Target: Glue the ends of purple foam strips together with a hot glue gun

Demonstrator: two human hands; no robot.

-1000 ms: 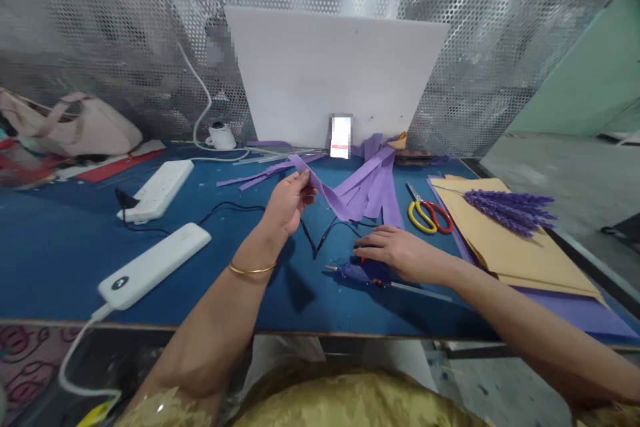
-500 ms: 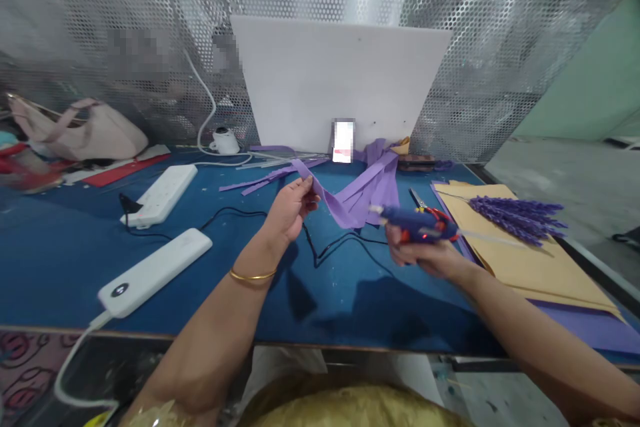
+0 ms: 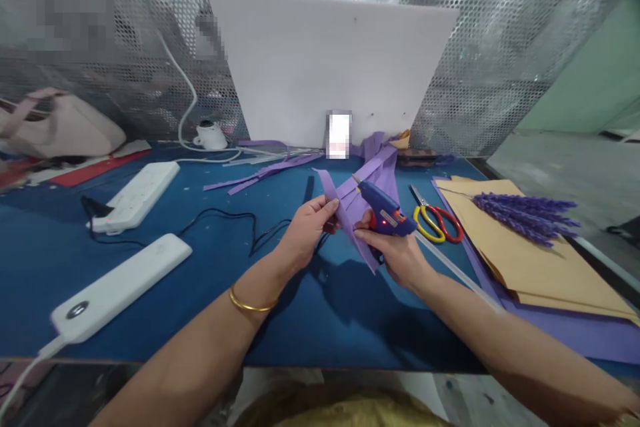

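Observation:
My left hand point(image 3: 311, 230) pinches a purple paper strip point(image 3: 327, 185) near its upper end. The strip slants down to the right, and its lower end hangs over the table. My right hand point(image 3: 395, 250) is wrapped round a blue glue gun point(image 3: 383, 203) with its nozzle pointing up and left, just right of the strip. Fingers of that hand also touch the strip's lower part. A clear glue stick point(image 3: 457, 270) juts from the gun's rear. More purple strips point(image 3: 384, 170) lie in a pile behind my hands. Scissors point(image 3: 437, 220) with red and yellow handles rest to the right.
A lavender bunch point(image 3: 530, 213) lies on tan paper sheets point(image 3: 505, 253) at right. Left are a white power strip point(image 3: 140, 197) and a white power bank point(image 3: 123, 287). A lit phone point(image 3: 339, 135) leans on a white board point(image 3: 330, 60). A black cord point(image 3: 253, 227) crosses the table.
My right hand has brought the glue gun left to the strip, uncovering the scissors. My left hand has moved slightly right and down with the strip, whose other end now hangs towards me.

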